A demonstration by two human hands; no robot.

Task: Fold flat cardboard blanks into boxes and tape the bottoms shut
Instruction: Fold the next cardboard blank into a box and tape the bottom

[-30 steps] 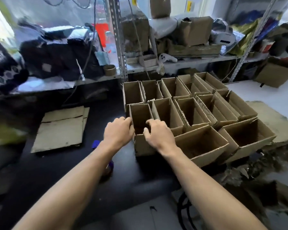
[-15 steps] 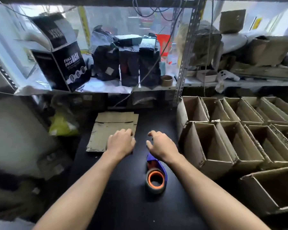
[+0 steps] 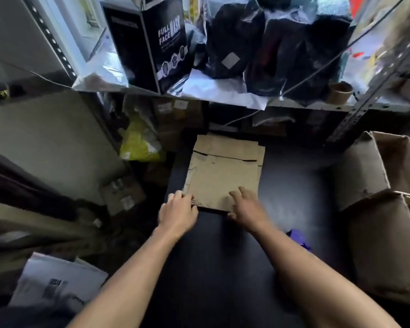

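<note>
A stack of flat cardboard blanks (image 3: pixel 223 176) lies on the black table (image 3: pixel 223 268) below the shelf. My left hand (image 3: pixel 178 213) touches the stack's near left corner with bent fingertips. On the near right part of the top blank rests my right hand (image 3: pixel 246 207), fingers stretched over the cardboard and thumb at its near edge. The blank lies flat; neither hand has it lifted. A purple tape dispenser (image 3: pixel 297 236) peeks out behind my right forearm, mostly hidden.
Folded open boxes (image 3: pixel 365 176) crowd the table's right side. A shelf above the blanks carries a black mask box (image 3: pixel 161 43), dark bags and a tape core (image 3: pixel 340 92). Yellow packaging (image 3: pixel 140 143) and white mailers (image 3: pixel 57 282) sit left of the table.
My view swung left from the folded boxes to the blank stack. Both hands moved forward past the tape dispenser and now rest on the stack's near edge.
</note>
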